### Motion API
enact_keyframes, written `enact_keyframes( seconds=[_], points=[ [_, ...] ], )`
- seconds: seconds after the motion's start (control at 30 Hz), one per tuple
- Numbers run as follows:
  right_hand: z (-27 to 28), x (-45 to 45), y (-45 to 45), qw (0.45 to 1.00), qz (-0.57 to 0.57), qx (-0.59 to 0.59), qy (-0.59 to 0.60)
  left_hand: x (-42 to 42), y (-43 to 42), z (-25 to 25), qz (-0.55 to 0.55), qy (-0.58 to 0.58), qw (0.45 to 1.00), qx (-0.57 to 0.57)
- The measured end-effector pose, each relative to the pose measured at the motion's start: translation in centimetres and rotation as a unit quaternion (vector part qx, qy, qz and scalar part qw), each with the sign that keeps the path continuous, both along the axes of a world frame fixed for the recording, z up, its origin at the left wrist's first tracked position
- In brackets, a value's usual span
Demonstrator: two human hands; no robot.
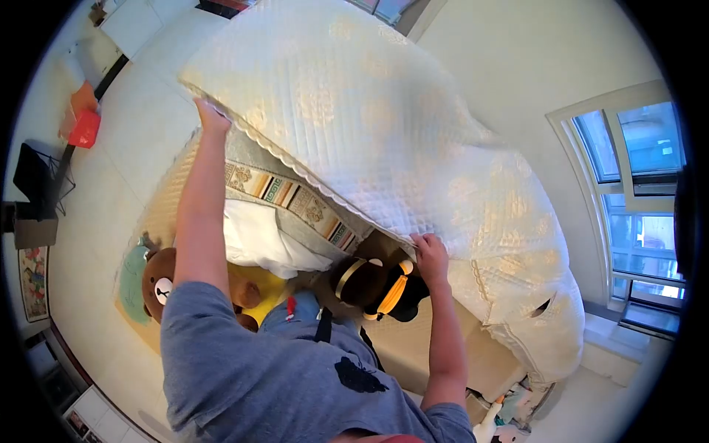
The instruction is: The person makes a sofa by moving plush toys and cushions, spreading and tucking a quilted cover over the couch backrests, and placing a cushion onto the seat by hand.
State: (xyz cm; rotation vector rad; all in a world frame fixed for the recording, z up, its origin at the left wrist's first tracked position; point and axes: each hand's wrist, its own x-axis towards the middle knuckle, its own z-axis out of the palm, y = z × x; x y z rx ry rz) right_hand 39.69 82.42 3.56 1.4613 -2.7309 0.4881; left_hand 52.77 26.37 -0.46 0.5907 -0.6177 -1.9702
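A large cream quilted cover (354, 111) with a scalloped edge is spread out and raised in front of me. At its upper left corner my left hand (212, 117) grips the edge, arm stretched out. My right hand (430, 255) pinches the same edge lower down, to the right. Beneath the cover, a patterned band (281, 193) and a white cloth (255, 236) show. A brown bear plush (159, 280) lies by my left arm. Another dark plush with an orange scarf (390, 295) sits between my body and my right hand.
A window (642, 148) is in the wall at the right. On the left, a red bag (85, 128), a black folding chair (33, 173) and a cardboard box (35, 230) stand along the wall. Coloured items (513, 413) lie at the bottom right.
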Motion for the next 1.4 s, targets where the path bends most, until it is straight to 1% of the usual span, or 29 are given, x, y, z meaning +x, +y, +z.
enact_keyframes(
  seconds=[0.07, 0.1, 0.17, 0.2, 0.27, 0.3, 0.33, 0.37, 0.43, 0.47, 0.5, 0.53, 0.57, 0.6, 0.63, 0.67, 0.7, 0.77, 0.8, 0.83, 0.9, 0.93, 0.97, 1.0, 1.03, 1.07, 1.13, 1.23, 1.4],
  points=[
    [-2.6, -0.5, 0.0, 0.999, -0.007, 0.017, -0.041, 0.4, -1.2, -5.6, -0.055, 0.068, 0.993, 0.083],
    [-3.5, -0.6, -0.2, 0.999, -0.012, 0.022, -0.042, 0.0, -1.1, -5.7, -0.055, 0.068, 0.993, 0.082],
    [-4.2, -0.7, -1.2, 0.999, -0.015, 0.027, -0.031, -1.8, -0.2, -5.7, -0.060, -0.169, 0.973, 0.142],
    [-4.5, -0.8, -1.5, 0.999, -0.019, 0.031, -0.020, -2.5, -0.6, -5.6, -0.059, -0.168, 0.973, 0.145],
    [-4.5, -1.1, -1.8, 0.999, -0.018, 0.022, -0.023, -4.0, -2.1, -4.2, -0.016, -0.065, 0.993, 0.093],
    [-4.4, -1.3, -2.0, 0.999, -0.019, 0.010, -0.025, -4.7, -2.6, -3.0, -0.012, -0.065, 0.993, 0.093],
    [-4.2, -1.4, -2.0, 1.000, -0.018, 0.009, -0.025, -5.4, -3.0, -1.1, 0.118, -0.165, 0.979, 0.002],
    [-3.8, -1.3, -1.8, 0.999, -0.027, -0.003, -0.022, -5.8, -3.5, 1.2, 0.241, -0.260, 0.931, -0.091],
    [-2.9, -0.5, -1.1, 0.998, -0.059, -0.013, -0.019, -4.7, -2.7, 7.5, 0.225, -0.489, 0.823, -0.181],
    [-2.4, -0.2, -0.6, 0.997, -0.059, -0.026, -0.030, -3.6, -2.7, 8.7, 0.242, -0.528, 0.772, -0.256],
    [-1.8, 0.2, 0.2, 0.996, -0.062, -0.039, -0.040, -2.1, -6.9, 6.0, 0.205, -0.577, 0.729, -0.304],
    [-1.0, 0.9, 0.7, 0.995, -0.089, -0.037, -0.037, -0.5, -9.2, 3.8, 0.267, -0.616, 0.586, -0.454],
    [-0.3, 1.4, 0.6, 0.997, -0.064, -0.034, -0.033, -0.5, -5.4, 7.3, 0.370, -0.495, 0.647, -0.447],
    [0.2, 1.9, 0.4, 0.998, -0.040, -0.032, -0.029, 0.5, -4.1, 8.5, 0.270, -0.513, 0.736, -0.349],
    [0.3, 2.3, 0.1, 0.998, -0.050, -0.031, -0.028, 1.4, -5.3, 6.8, 0.316, -0.534, 0.674, -0.401],
    [0.1, 2.4, -0.3, 0.996, -0.072, -0.034, -0.026, 1.3, -3.6, 7.0, 0.370, -0.485, 0.667, -0.428],
    [-0.1, 2.4, -0.7, 0.997, -0.060, -0.027, -0.028, 2.0, -4.2, 4.7, 0.327, -0.553, 0.660, -0.390],
    [-1.2, 2.5, -1.5, 0.997, -0.063, -0.023, -0.032, 3.2, -10.2, -4.7, 0.150, -0.750, 0.587, -0.264],
    [-2.7, 2.2, -1.8, 0.998, -0.062, 0.006, -0.013, 4.6, -17.1, -15.7, 0.030, -0.512, 0.853, -0.103],
    [-4.3, 1.9, -1.9, 0.998, -0.059, 0.037, 0.007, 3.1, -10.0, -10.1, -0.088, -0.566, 0.817, 0.069],
    [-7.2, 1.4, -1.5, 0.994, -0.062, 0.090, 0.010, 3.1, -12.0, -16.5, -0.139, -0.430, 0.884, 0.120],
    [-8.9, 1.4, -1.3, 0.989, -0.052, 0.137, 0.010, 2.3, -9.9, -15.8, -0.164, -0.421, 0.884, 0.119],
    [-10.7, 1.5, -1.3, 0.977, -0.061, 0.198, -0.044, 1.0, -7.2, -14.3, -0.184, -0.413, 0.884, 0.115],
    [-11.4, 1.9, -1.8, 0.978, -0.055, 0.193, -0.050, 0.3, -5.8, -14.3, -0.198, -0.413, 0.877, 0.145],
    [-11.9, 2.3, -1.9, 0.977, -0.077, 0.178, -0.086, -0.9, -2.1, -11.8, -0.196, -0.450, 0.866, 0.094],
    [-12.2, 2.8, -1.8, 0.973, -0.104, 0.165, -0.121, -1.1, -1.3, -11.9, -0.198, -0.454, 0.864, 0.092],
    [-12.6, 3.6, -1.1, 0.965, -0.131, 0.151, -0.171, -1.8, 0.3, -13.5, -0.283, -0.456, 0.841, 0.072],
    [-14.5, 4.5, 1.6, 0.943, -0.153, 0.092, -0.281, -2.2, 3.1, -15.9, -0.289, -0.441, 0.844, 0.098],
    [-15.0, 4.8, 7.4, 0.898, -0.258, 0.080, -0.346, -3.5, 8.5, -16.7, -0.322, -0.396, 0.848, 0.141]
  ],
)
